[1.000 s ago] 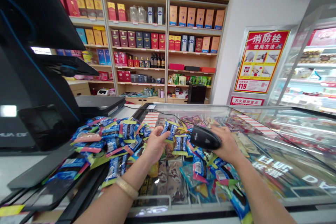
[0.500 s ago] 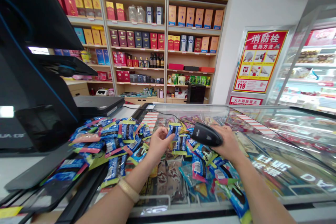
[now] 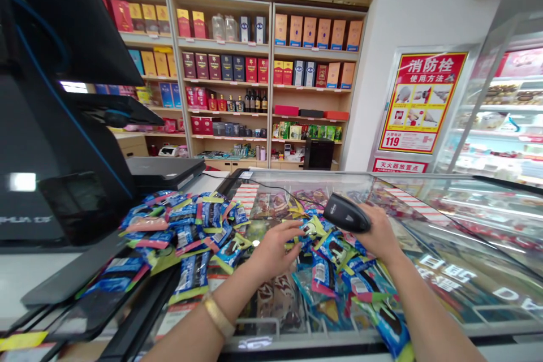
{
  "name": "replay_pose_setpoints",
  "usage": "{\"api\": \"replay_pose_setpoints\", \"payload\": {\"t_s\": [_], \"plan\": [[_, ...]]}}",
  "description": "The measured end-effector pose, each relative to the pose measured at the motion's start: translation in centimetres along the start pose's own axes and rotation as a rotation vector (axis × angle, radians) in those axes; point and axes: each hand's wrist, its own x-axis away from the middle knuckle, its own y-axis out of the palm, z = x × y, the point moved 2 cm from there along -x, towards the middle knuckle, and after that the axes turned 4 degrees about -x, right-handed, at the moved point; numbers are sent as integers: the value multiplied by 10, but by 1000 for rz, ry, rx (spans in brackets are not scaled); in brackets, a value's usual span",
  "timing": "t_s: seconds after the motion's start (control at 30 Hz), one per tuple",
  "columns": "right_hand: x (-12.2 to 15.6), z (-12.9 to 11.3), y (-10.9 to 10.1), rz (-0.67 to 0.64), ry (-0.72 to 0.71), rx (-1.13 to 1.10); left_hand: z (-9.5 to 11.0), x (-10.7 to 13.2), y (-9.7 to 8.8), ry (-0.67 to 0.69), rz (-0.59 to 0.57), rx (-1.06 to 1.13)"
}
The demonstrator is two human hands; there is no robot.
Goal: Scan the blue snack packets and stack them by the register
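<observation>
My right hand (image 3: 377,235) is closed around a black barcode scanner (image 3: 345,214), held above a pile of blue snack packets (image 3: 335,249) with green and pink edges. My left hand (image 3: 275,249) reaches to the left side of that pile, thumb and fingers apart. A packet (image 3: 313,228) lies just beyond its fingertips; whether they touch it I cannot tell. To the left, a larger heap of similar packets (image 3: 193,226) spreads over the counter and the freezer's edge. One more packet (image 3: 388,325) hangs near the freezer's front rim, beside my right forearm.
Beneath the packets is a glass-topped freezer (image 3: 424,226) with wrapped goods inside. A black checkout terminal (image 3: 63,169) stands at left, with a dark flat device (image 3: 165,169) behind the heap. The scanner's cable (image 3: 271,185) runs across the glass. Shelves of boxes (image 3: 224,68) line the back wall.
My left hand has moved right and down toward the right pile, and the packet it pinched under the scanner has left its grip. The scanner has shifted slightly right in my right hand.
</observation>
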Motion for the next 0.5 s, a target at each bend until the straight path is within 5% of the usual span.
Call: {"api": "replay_pose_setpoints", "payload": {"t_s": [0.13, 0.27, 0.37, 0.5], "plan": [[1, 3, 1, 17, -4, -6, -6, -8, -41, -148, 262, -407], [1, 2, 1, 17, -22, 9, -21, -5, -89, -616, 459, -839], [1, 1, 1, 14, -27, 6, -41, 4, -106, -859, 388, -941], [1, 1, 2, 17, -15, -18, -59, 13, -107, -929, 267, -942]]}}
